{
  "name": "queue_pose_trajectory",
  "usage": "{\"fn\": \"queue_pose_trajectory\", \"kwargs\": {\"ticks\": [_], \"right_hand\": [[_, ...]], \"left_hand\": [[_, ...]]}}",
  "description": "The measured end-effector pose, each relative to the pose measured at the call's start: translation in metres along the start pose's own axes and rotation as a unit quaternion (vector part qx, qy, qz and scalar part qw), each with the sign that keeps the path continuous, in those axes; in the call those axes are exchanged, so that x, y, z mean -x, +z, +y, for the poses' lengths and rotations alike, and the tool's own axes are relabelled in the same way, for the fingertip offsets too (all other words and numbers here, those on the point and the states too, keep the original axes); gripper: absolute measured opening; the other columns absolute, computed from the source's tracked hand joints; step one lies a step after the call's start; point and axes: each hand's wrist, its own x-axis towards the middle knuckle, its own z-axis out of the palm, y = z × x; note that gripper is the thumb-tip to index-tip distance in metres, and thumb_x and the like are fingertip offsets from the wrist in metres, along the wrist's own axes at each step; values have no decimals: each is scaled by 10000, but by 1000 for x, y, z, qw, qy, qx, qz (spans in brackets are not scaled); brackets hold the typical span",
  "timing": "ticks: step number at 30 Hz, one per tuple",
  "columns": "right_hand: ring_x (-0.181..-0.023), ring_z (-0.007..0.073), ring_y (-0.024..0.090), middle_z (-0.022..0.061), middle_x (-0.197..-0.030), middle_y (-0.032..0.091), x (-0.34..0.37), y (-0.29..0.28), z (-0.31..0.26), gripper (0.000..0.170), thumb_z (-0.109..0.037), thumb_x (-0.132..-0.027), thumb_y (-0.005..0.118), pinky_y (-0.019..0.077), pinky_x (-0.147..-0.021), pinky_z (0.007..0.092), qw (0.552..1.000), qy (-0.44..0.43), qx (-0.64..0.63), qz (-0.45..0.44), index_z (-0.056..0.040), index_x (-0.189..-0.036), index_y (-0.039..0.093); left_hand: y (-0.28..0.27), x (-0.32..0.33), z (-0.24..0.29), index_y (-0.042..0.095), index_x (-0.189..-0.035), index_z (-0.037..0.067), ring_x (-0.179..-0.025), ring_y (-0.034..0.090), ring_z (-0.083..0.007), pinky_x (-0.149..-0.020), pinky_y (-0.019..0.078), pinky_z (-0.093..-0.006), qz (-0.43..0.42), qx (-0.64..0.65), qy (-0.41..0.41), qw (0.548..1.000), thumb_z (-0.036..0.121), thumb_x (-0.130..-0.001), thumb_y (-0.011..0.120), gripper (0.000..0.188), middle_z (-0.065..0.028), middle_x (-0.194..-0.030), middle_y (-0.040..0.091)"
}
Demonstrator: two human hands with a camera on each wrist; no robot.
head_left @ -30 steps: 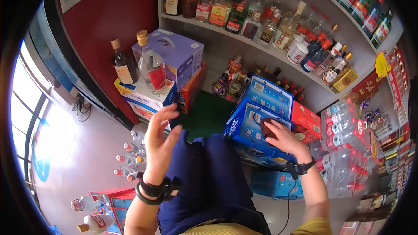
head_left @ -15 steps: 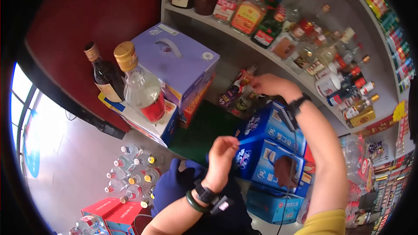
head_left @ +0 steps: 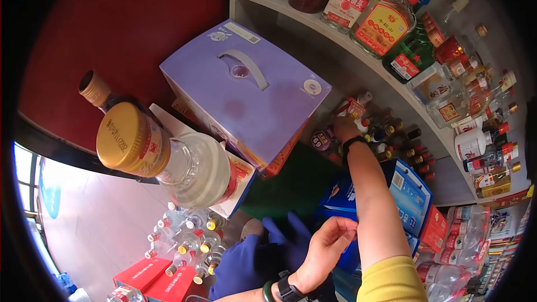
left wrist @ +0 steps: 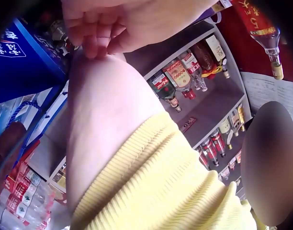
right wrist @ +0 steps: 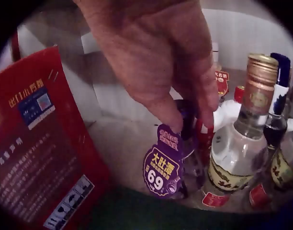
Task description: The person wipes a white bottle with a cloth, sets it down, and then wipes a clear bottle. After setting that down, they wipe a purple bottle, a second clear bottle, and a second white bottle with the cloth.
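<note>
My right hand (right wrist: 156,62) reaches down onto the lowest shelf. Its thumb and fingers are around the dark neck of a small liquor bottle (right wrist: 190,165), which carries a round purple price tag (right wrist: 162,170) marked 69. From the head view the same right hand (head_left: 348,128) appears among the bottles behind the purple box. My left hand (head_left: 327,249) holds nothing, its fingers loosely bent close beside the right forearm (head_left: 376,201). In the left wrist view, the fingertips of the left hand (left wrist: 101,33) overlap that forearm.
Right beside the gripped bottle stands a clear bottle (right wrist: 232,158) with a gold cap. A purple carton (head_left: 246,95) and a large gold-capped bottle (head_left: 193,168) rise at the left. Blue cartons (head_left: 411,190) lie at the right. Several bottles (head_left: 190,240) stand on the floor.
My right hand left a brown cloth-like thing on the blue carton and reached to the low shelf bottles. My left hand moved right, beside the right forearm. The view leaned closer.
</note>
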Motion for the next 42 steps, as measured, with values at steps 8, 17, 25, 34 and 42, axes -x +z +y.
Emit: {"fn": "queue_pose_trajectory", "kwargs": {"ticks": [8,17,25,34,42], "right_hand": [[-1015,370,648,219,-1038,674,40,-34,-22,273,-99,-872,520,528,-866,448,998,-52,40,9,-49,-1112,641],[-1040,373,623,190,-1089,656,224,-204,-27,275,-169,-841,632,512,-860,442,979,-167,49,102,-65,-1095,649],[-910,343,616,152,-956,610,427,-275,-40,266,-180,-792,684,495,-799,423,951,-265,-58,146,-96,-1042,655],[-919,339,593,146,-939,592,537,-209,-66,273,-67,-766,637,492,-817,437,901,-401,-114,123,-64,-1038,653],[-1171,296,561,141,-1342,498,561,-188,-16,614,-94,-814,681,467,-971,395,902,-320,-256,133,-118,-1391,471]], "left_hand": [[2,1,-1,560,-1094,34,-914,566,-93,-823,435,-236,-6,-17,32,999,107,-970,570,144,-18,-982,628],[-10,12,4,578,-1063,52,-889,600,-102,-766,452,-235,58,-102,280,953,42,-930,587,134,-18,-933,642],[-9,107,13,408,-1379,54,-1280,447,-286,-1062,369,-404,90,-407,399,817,190,-734,804,768,-149,-1341,473],[-25,172,-36,297,-1438,19,-1296,439,-345,-1094,364,-412,8,-483,346,805,255,-563,925,1103,-212,-1384,436],[-37,189,-60,431,-1301,6,-1165,529,-321,-1013,434,-393,68,-504,370,777,200,-527,935,943,-167,-1232,520]]}}
